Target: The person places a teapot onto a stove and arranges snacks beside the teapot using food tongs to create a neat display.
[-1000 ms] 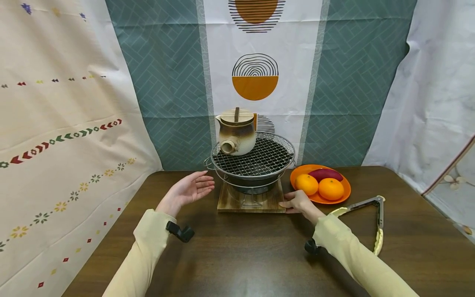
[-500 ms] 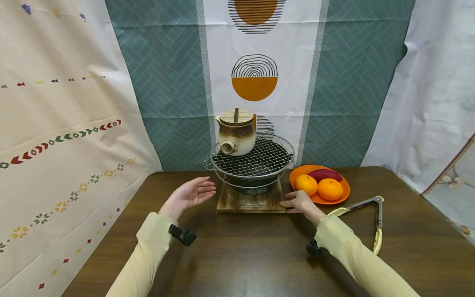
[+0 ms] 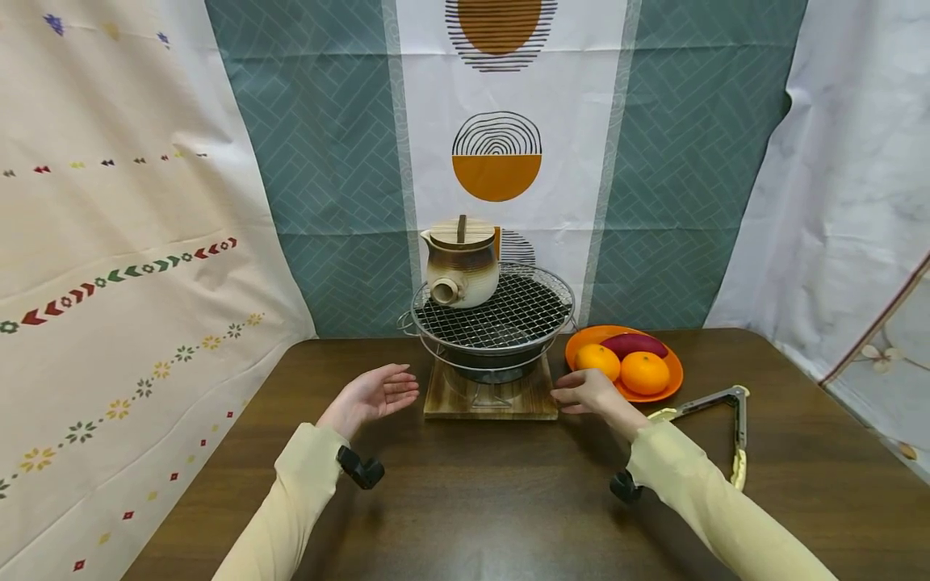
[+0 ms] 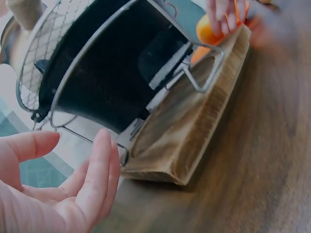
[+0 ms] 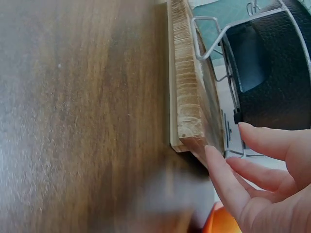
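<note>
A small charcoal grill with a black bowl (image 3: 494, 360) and wire mesh grate (image 3: 534, 311) stands on a square wooden board (image 3: 446, 406). On the grate's left part sits a beige-brown clay teapot (image 3: 475, 282) with a wooden lid. My left hand (image 3: 372, 397) hovers left of the board, palm inward, fingers extended and holding nothing. At the board's right edge is my right hand (image 3: 594, 394), its fingers loosely bent. The right wrist view shows its fingertips (image 5: 210, 153) right by the board's corner (image 5: 189, 128), with nothing between thumb and fingers.
Behind my right hand, an orange plate (image 3: 677, 373) holds two oranges (image 3: 645, 374) and a purple, long vegetable (image 3: 634, 345). Opened tongs (image 3: 741, 428) lie on the table to the right, partly behind the sleeve. Patterned cloths (image 3: 327, 161) hang at the back and sides.
My right fingers, earlier touching the board's right edge, have loosened and drawn slightly off it. My left hand has shifted slightly downward in view. The board and grill stay in place.
</note>
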A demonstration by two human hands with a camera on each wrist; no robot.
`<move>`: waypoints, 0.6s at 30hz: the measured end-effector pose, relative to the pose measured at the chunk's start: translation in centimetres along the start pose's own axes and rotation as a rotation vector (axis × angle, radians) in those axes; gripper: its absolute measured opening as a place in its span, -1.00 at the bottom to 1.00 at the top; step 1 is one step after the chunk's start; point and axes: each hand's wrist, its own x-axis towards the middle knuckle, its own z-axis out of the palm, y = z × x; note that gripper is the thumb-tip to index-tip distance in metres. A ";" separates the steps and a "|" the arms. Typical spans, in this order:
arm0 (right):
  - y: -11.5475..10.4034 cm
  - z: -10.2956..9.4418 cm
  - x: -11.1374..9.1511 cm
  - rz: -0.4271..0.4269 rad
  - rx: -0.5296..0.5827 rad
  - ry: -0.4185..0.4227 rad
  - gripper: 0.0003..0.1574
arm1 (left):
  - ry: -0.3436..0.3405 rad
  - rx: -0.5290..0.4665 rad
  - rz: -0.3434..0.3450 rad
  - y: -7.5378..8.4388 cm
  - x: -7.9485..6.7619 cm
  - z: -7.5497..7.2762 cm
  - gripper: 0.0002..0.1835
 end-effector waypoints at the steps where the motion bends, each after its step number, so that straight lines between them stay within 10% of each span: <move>1: -0.1 -0.1 -0.1 -0.008 0.008 -0.007 -0.51 | 0.016 0.001 -0.001 -0.2 0.1 0.0 -0.72; 18: -0.6 -3.7 -1.8 -0.269 -0.078 -0.147 -0.58 | 0.137 0.180 0.047 -2.4 1.6 -0.3 -0.64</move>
